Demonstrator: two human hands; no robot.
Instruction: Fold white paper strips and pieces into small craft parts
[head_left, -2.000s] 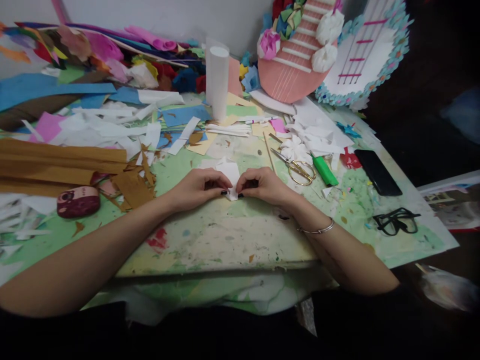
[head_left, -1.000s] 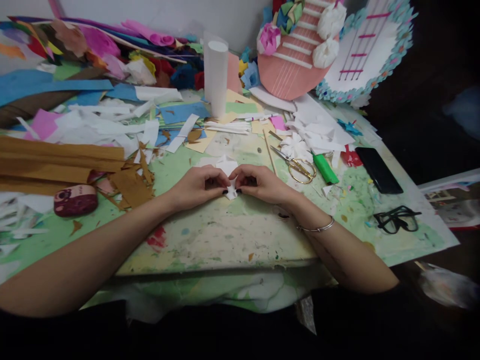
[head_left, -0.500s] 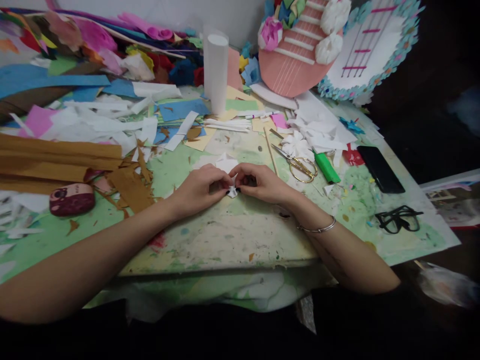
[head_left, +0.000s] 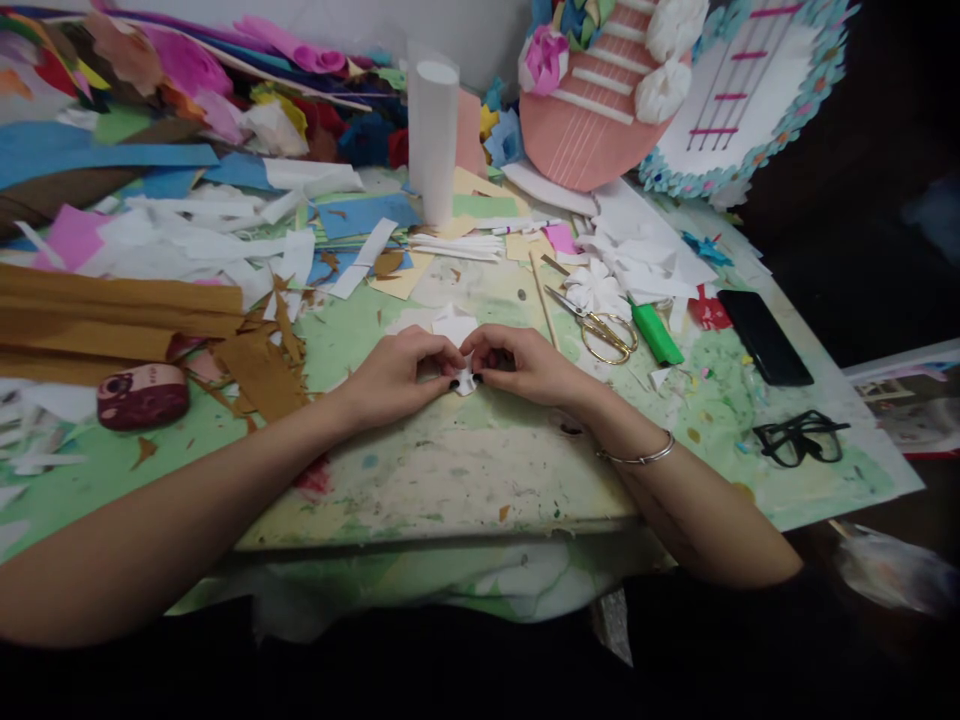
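My left hand (head_left: pixel 397 375) and my right hand (head_left: pixel 521 365) meet at the middle of the table, fingers curled and pinched on a small folded white paper piece (head_left: pixel 457 330). Most of the paper is bunched between my fingertips, with a white flap showing just beyond them. Both wrists rest on the paint-stained green tabletop (head_left: pixel 465 470). A silver bangle (head_left: pixel 637 455) sits on my right wrist.
Gold-handled scissors (head_left: pixel 600 325), a green marker (head_left: pixel 656 335) and a white paper flower (head_left: pixel 596 290) lie right of my hands. A black phone (head_left: pixel 765 335) and black glasses (head_left: pixel 799 440) sit farther right. Brown paper strips (head_left: pixel 112 320), coloured scraps, a white paper roll (head_left: pixel 435 140) and a pink paper guitar (head_left: pixel 600 100) crowd the back.
My hands have drawn closer together and the white paper has been gathered into a smaller bunch between my fingertips. The view has drifted slightly.
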